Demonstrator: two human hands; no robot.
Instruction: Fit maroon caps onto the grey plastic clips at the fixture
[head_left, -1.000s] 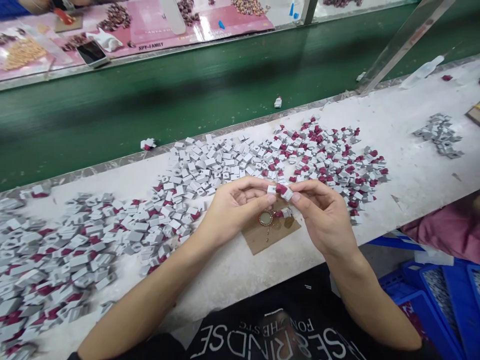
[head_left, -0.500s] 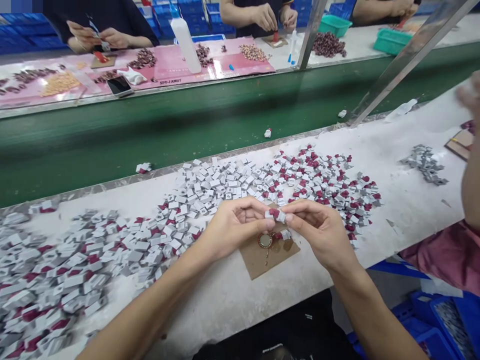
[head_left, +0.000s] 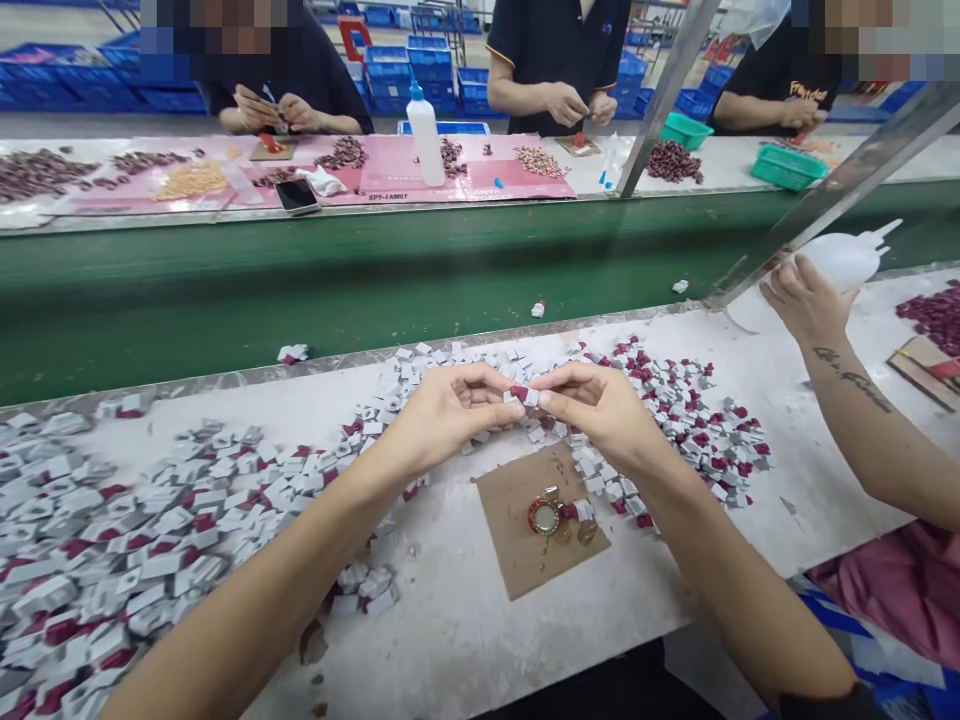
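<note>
A small grey and dark-red plastic part [head_left: 520, 395] is pinched between the fingertips of both hands. My left hand [head_left: 450, 412] grips its left end with thumb and fingers. From the other side, my right hand [head_left: 596, 408] holds the right end. Just below them lies a brown cardboard square [head_left: 517, 560], with a small round red-rimmed metal piece [head_left: 543, 516] and a wet-looking patch on it. Another grey and dark-red part [head_left: 579, 510] touches the round piece's right side. Loose grey and dark-red parts [head_left: 675, 420] are heaped behind and beside my hands.
A larger pile of parts [head_left: 90, 540] covers the left of the white table. At right, a co-worker's hand [head_left: 814, 300] grips a white squeeze bottle [head_left: 840, 262]. A green belt [head_left: 420, 270] runs beyond, and a slanted metal post [head_left: 825, 180] rises from the table edge.
The view has tilted upward. My hands, still holding the part, have moved away from the cardboard, uncovering more of it. The co-worker's hand at right now holds the squeeze bottle.
</note>
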